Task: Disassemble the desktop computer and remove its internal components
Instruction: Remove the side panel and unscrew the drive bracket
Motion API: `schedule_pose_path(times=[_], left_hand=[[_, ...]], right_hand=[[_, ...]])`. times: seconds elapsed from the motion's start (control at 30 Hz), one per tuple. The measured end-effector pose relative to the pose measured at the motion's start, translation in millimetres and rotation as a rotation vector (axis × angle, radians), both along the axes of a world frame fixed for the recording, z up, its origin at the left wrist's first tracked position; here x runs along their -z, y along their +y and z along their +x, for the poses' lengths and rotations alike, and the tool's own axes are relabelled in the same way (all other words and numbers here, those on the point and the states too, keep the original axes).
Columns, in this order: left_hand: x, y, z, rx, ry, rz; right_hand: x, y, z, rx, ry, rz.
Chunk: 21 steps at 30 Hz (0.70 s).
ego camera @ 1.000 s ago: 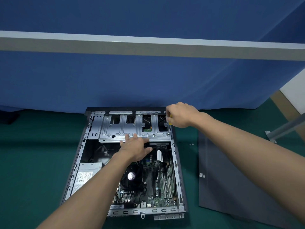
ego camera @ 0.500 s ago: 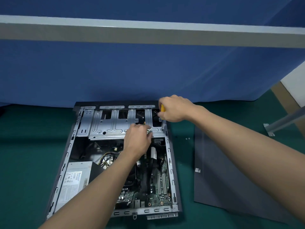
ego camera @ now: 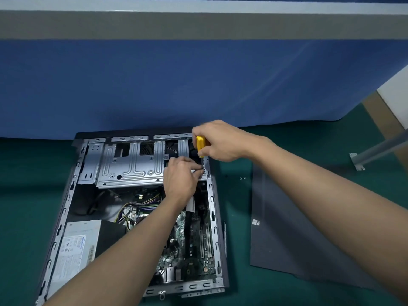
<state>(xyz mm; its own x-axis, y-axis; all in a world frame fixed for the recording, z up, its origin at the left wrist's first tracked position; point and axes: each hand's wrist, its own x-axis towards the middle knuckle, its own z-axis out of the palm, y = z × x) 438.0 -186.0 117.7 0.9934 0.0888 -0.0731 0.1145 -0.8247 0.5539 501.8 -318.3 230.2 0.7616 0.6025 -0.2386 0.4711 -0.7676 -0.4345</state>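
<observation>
Right hand [ego camera: 220,141] grips a yellow plastic-handled screwdriver [ego camera: 200,145] upright; left hand [ego camera: 180,177] pinches its thin shaft over the ribbed silver steel drive cage [ego camera: 130,164].

Right hand [ego camera: 217,141] fisted, left hand [ego camera: 180,176] seemingly pinching, arms extended

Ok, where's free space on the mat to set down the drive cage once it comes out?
Green mat left of the computer case is bare. The strip between the case and the removed side panel is narrow, with two loose screws at its far end. Around both hands it is crowded.
</observation>
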Motion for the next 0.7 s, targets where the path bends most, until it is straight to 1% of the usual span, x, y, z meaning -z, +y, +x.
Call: schedule_pose_path(times=[0.07,0.17,0.3,0.4,0.5,0.6,0.7], left_hand=[[-1,-1,1,-0.004,0.002,0.023],[-2,-2,1,0.014,-0.001,0.061],[-5,-6,2,0.064,-0.031,0.121],[-7,-8,5,0.092,-0.039,0.154],[-8,-6,7,0.129,-0.049,0.218],[-7,-4,7,0.16,-0.073,0.252],[-6,-3,5,0.212,-0.12,0.303]], right_hand=[[0,-6,0,0.014,0.012,0.041],[-1,-19,-2,0.12,0.027,0.142],[-3,-41,-9,0.409,-0.015,0.4],[0,-51,-17,0.62,0.043,0.629],[4,-56,-29,0.77,0.096,0.818],[12,-60,-41,0.908,0.142,0.96],[22,-63,-50,1.044,0.136,1.045]])
